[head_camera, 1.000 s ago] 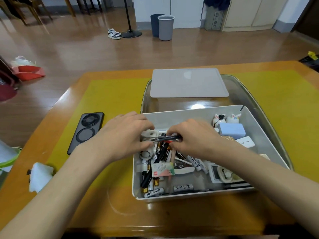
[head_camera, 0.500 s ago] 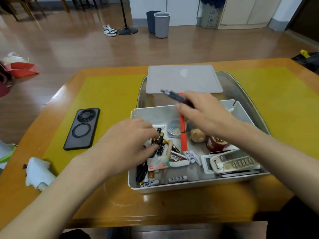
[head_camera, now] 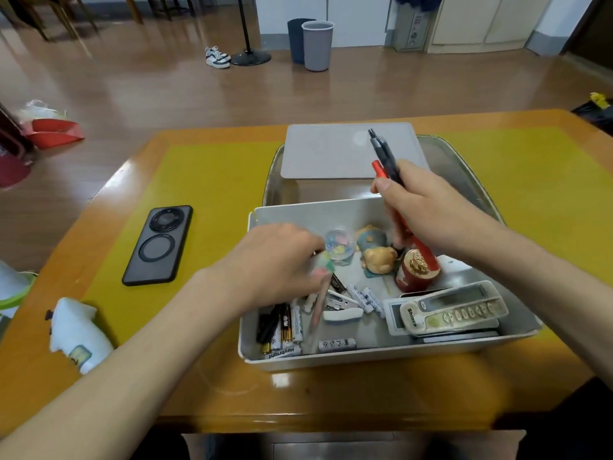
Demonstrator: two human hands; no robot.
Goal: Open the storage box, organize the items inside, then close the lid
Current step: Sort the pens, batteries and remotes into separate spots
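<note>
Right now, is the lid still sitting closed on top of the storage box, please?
No, the lid lies flat on the table behind the open storage box.

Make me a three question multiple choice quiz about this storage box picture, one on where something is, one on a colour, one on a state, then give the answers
1. Where does the phone lie?
A. inside the storage box
B. on the table, left of the storage box
C. on the lid

2. What colour is the pen held beside the black pen?
A. red
B. green
C. white

3. What state is the storage box in?
A. closed with the lid on
B. open, the lid lying behind it
C. tipped on its side

Answers:
1 B: the phone rests on the yellow mat, left of the box.
2 A: the right hand grips a red pen along with the black one.
3 B: the contents show, and the lid lies flat beyond the box.
</note>
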